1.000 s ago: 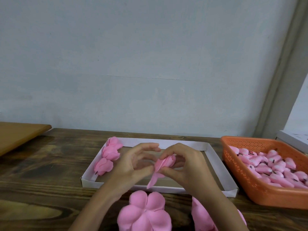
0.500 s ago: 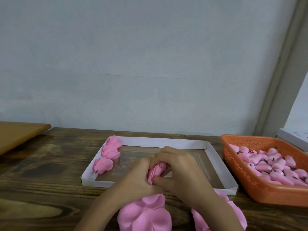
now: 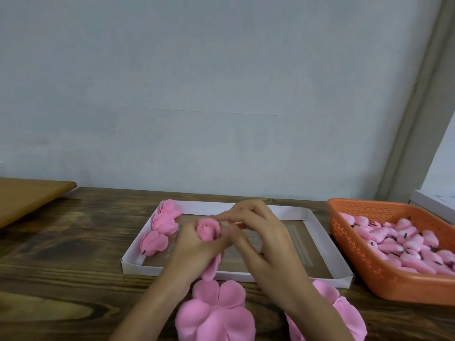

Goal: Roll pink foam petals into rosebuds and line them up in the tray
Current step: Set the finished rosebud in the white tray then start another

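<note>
The left hand (image 3: 194, 244) has its fingers curled round the half-rolled rosebud (image 3: 208, 228) and holds it above the tray (image 3: 197, 207), toward the tray's nine o'clock side. The right hand (image 3: 261, 237) meets the bud from three o'clock. Its fingers lie against the outer wrap, but blur hides whether they pinch the foam or only press it.

To do this step well, the left hand's hold should probably stay low on the bud, so the coil cannot spring open while the right hand draws the loose petal snugly round. Squeezing too hard would likely flatten the spiral.

The bud's long axis runs roughly twelve to six. The coiled tip points up toward twelve and the unrolled tail hangs toward six. Finished buds (image 3: 165, 217) line the tray's nine o'clock wall.
</note>
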The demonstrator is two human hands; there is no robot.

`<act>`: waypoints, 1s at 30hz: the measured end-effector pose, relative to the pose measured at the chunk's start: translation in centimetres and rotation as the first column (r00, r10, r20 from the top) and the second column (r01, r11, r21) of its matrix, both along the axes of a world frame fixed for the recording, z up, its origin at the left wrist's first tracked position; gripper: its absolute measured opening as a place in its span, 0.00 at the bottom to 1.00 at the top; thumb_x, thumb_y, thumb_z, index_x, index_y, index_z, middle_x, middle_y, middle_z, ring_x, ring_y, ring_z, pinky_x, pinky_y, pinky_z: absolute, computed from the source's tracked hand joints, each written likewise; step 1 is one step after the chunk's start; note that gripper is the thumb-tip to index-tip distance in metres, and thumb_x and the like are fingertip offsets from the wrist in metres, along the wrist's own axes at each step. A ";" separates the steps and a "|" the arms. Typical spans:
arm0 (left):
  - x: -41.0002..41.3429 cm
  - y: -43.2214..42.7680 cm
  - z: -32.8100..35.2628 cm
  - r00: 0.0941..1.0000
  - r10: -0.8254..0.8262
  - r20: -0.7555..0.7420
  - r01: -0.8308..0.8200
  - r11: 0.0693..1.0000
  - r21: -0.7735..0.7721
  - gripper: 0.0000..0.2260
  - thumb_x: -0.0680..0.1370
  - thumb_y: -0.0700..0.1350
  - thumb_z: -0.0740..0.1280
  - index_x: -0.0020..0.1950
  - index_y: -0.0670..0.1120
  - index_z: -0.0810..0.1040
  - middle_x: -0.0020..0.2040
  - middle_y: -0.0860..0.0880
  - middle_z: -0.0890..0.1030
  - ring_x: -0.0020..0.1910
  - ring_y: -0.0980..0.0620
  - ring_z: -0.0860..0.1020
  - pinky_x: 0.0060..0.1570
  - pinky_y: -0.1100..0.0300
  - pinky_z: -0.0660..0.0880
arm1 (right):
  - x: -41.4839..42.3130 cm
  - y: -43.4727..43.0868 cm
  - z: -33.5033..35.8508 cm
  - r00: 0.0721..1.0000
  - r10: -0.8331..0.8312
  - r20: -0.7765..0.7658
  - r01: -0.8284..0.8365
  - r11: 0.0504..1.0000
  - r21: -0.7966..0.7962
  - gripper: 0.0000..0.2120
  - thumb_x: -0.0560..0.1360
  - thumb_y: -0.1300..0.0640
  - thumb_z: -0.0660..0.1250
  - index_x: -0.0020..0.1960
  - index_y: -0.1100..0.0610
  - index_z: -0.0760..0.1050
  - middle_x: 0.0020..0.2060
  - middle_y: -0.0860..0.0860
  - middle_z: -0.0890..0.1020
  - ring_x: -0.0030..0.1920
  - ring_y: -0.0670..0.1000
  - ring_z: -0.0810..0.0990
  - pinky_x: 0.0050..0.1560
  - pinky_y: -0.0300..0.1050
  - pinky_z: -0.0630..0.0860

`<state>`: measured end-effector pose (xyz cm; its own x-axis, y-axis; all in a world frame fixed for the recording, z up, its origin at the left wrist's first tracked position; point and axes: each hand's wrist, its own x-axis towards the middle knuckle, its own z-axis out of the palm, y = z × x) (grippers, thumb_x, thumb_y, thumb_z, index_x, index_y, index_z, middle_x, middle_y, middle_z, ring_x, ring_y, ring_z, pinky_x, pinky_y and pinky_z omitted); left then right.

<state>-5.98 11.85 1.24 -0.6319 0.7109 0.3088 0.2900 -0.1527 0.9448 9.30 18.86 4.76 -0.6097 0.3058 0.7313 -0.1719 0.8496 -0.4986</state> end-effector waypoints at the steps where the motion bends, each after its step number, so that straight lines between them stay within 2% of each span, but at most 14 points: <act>1: 0.0 0.0 0.1 0.997 -0.012 0.073 0.010 0.999 0.032 0.14 0.70 0.49 0.80 0.34 0.45 0.78 0.26 0.46 0.77 0.26 0.50 0.77 0.28 0.59 0.73 | 0.0 0.2 -0.1 1.000 -0.012 -0.011 0.012 0.999 0.036 0.12 0.78 0.65 0.68 0.56 0.51 0.82 0.53 0.44 0.78 0.56 0.50 0.79 0.53 0.45 0.78; 3: -0.1 0.1 -0.3 0.961 -0.046 0.274 0.013 0.993 0.121 0.12 0.72 0.49 0.79 0.40 0.43 0.80 0.29 0.44 0.76 0.28 0.47 0.76 0.30 0.57 0.73 | -0.1 0.4 -0.3 0.999 -0.051 0.013 0.049 0.989 0.136 0.12 0.73 0.66 0.73 0.53 0.52 0.82 0.52 0.44 0.77 0.55 0.49 0.78 0.52 0.47 0.77; 4: 0.2 0.0 0.2 0.939 -0.046 0.341 -0.006 0.988 0.152 0.10 0.75 0.46 0.77 0.44 0.41 0.80 0.32 0.45 0.77 0.29 0.48 0.77 0.30 0.57 0.74 | -0.2 0.3 -0.5 0.997 -0.078 0.013 0.074 0.982 0.176 0.13 0.71 0.65 0.75 0.52 0.52 0.82 0.52 0.44 0.76 0.55 0.49 0.78 0.52 0.47 0.77; 5: 0.4 0.0 0.3 0.917 -0.087 0.389 0.016 0.983 0.183 0.09 0.75 0.45 0.76 0.44 0.41 0.79 0.33 0.45 0.77 0.29 0.49 0.77 0.29 0.57 0.74 | -0.3 0.2 -0.6 0.996 -0.094 0.003 0.092 0.977 0.193 0.13 0.70 0.63 0.78 0.51 0.50 0.82 0.52 0.44 0.75 0.55 0.48 0.77 0.53 0.46 0.76; 8: 1.2 0.0 0.8 0.914 -0.161 0.372 0.096 0.978 0.186 0.13 0.72 0.51 0.75 0.36 0.46 0.75 0.31 0.46 0.73 0.30 0.51 0.73 0.29 0.58 0.70 | -0.6 -0.2 -1.0 0.998 -0.064 0.020 0.058 0.973 0.223 0.14 0.68 0.57 0.80 0.51 0.47 0.83 0.51 0.44 0.75 0.54 0.46 0.76 0.51 0.43 0.75; 10: 1.2 -0.1 0.7 0.877 -0.175 0.448 0.089 0.974 0.207 0.13 0.73 0.48 0.77 0.40 0.43 0.76 0.33 0.46 0.76 0.32 0.50 0.77 0.29 0.60 0.74 | -0.7 -0.2 -1.3 0.995 -0.052 0.084 0.026 0.960 0.278 0.15 0.69 0.57 0.80 0.53 0.46 0.84 0.52 0.45 0.76 0.53 0.47 0.76 0.50 0.42 0.75; 12: 1.3 -0.3 0.6 0.815 -0.248 0.523 0.127 0.958 0.256 0.14 0.72 0.47 0.76 0.42 0.40 0.75 0.35 0.44 0.75 0.32 0.51 0.78 0.27 0.62 0.74 | -0.7 -0.1 -1.5 0.987 -0.062 0.150 0.014 0.953 0.301 0.15 0.69 0.56 0.81 0.54 0.45 0.85 0.54 0.45 0.76 0.55 0.46 0.75 0.50 0.42 0.75; 15: 1.3 -0.3 0.7 0.772 -0.261 0.579 0.132 0.958 0.256 0.18 0.67 0.53 0.79 0.39 0.42 0.76 0.34 0.45 0.73 0.31 0.52 0.77 0.26 0.63 0.73 | -0.8 -0.3 -1.5 0.984 -0.095 0.150 0.041 0.945 0.325 0.10 0.71 0.53 0.80 0.51 0.45 0.86 0.53 0.46 0.76 0.54 0.47 0.75 0.48 0.42 0.75; 18: 1.5 -0.3 0.9 0.769 -0.203 0.607 0.098 0.975 0.201 0.23 0.59 0.58 0.82 0.38 0.43 0.78 0.35 0.44 0.76 0.34 0.50 0.78 0.29 0.59 0.75 | -0.9 -0.3 -1.6 0.988 -0.099 0.117 0.053 0.939 0.340 0.04 0.72 0.52 0.77 0.46 0.45 0.86 0.50 0.47 0.76 0.51 0.49 0.75 0.47 0.41 0.74; 21: 1.5 -0.3 0.6 0.802 -0.192 0.566 0.118 0.979 0.165 0.32 0.53 0.67 0.84 0.37 0.44 0.77 0.34 0.43 0.75 0.33 0.47 0.76 0.33 0.55 0.75 | -1.0 -0.3 -1.8 0.990 -0.095 0.109 0.072 0.977 0.201 0.04 0.72 0.53 0.76 0.46 0.46 0.86 0.50 0.43 0.75 0.50 0.46 0.75 0.49 0.41 0.74; 23: 1.4 -0.3 0.5 0.802 -0.283 0.526 0.204 0.957 0.204 0.30 0.57 0.68 0.82 0.37 0.45 0.77 0.34 0.43 0.75 0.33 0.48 0.76 0.33 0.56 0.75 | -1.2 -0.5 -2.0 0.992 -0.092 0.084 0.087 0.994 0.062 0.03 0.73 0.52 0.77 0.46 0.46 0.85 0.49 0.41 0.74 0.50 0.46 0.76 0.50 0.42 0.75; 26: 1.4 -0.3 0.4 0.736 -0.412 0.537 0.301 0.910 0.285 0.28 0.63 0.68 0.80 0.42 0.44 0.81 0.40 0.42 0.79 0.39 0.47 0.79 0.39 0.54 0.77 | -1.5 -1.0 -2.1 0.997 -0.070 0.021 0.073 0.987 -0.145 0.02 0.74 0.49 0.76 0.44 0.45 0.83 0.45 0.42 0.75 0.49 0.50 0.78 0.46 0.38 0.74; 28: 1.5 -0.3 0.3 0.696 -0.467 0.545 0.328 0.882 0.338 0.27 0.63 0.68 0.80 0.43 0.45 0.83 0.40 0.43 0.81 0.41 0.48 0.81 0.39 0.56 0.79 | -1.7 -1.3 -2.0 0.995 -0.094 -0.016 0.089 0.975 -0.204 0.03 0.73 0.47 0.74 0.43 0.45 0.83 0.43 0.44 0.77 0.48 0.51 0.78 0.44 0.34 0.71; 30: 1.7 -0.2 0.3 0.648 -0.509 0.567 0.338 0.859 0.385 0.31 0.61 0.65 0.83 0.48 0.43 0.80 0.43 0.42 0.80 0.43 0.47 0.83 0.41 0.55 0.80 | -1.9 -1.5 -1.9 0.991 -0.126 -0.050 0.110 0.961 -0.255 0.04 0.72 0.47 0.74 0.42 0.46 0.83 0.41 0.44 0.78 0.45 0.51 0.78 0.42 0.33 0.70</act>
